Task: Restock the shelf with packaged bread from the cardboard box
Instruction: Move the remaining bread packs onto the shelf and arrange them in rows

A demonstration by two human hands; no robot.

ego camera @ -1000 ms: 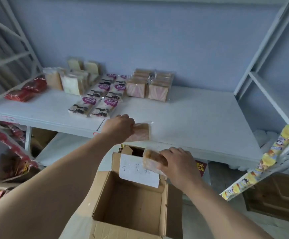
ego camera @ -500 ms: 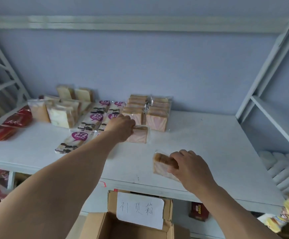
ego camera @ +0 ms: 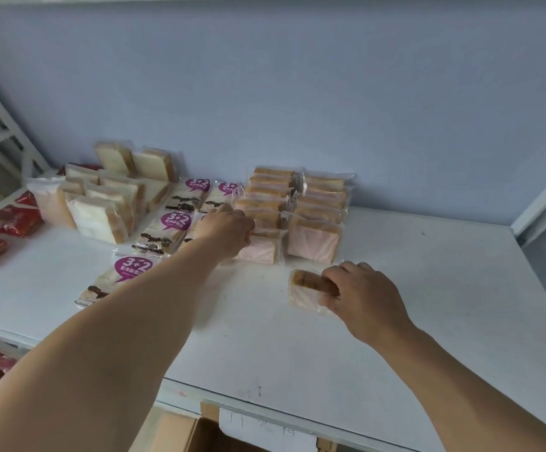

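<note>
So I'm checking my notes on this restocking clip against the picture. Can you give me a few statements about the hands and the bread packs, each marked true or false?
1. The left hand holds a pink bread pack at the front of the left pink row. True.
2. The right hand is empty. False: it grips a wrapped bread pack over the shelf.
3. The right hand's pack already touches the right pink row. False: it is apart, in front of that row.
4. Purple-labelled packs lie left of the pink rows. True.
</note>
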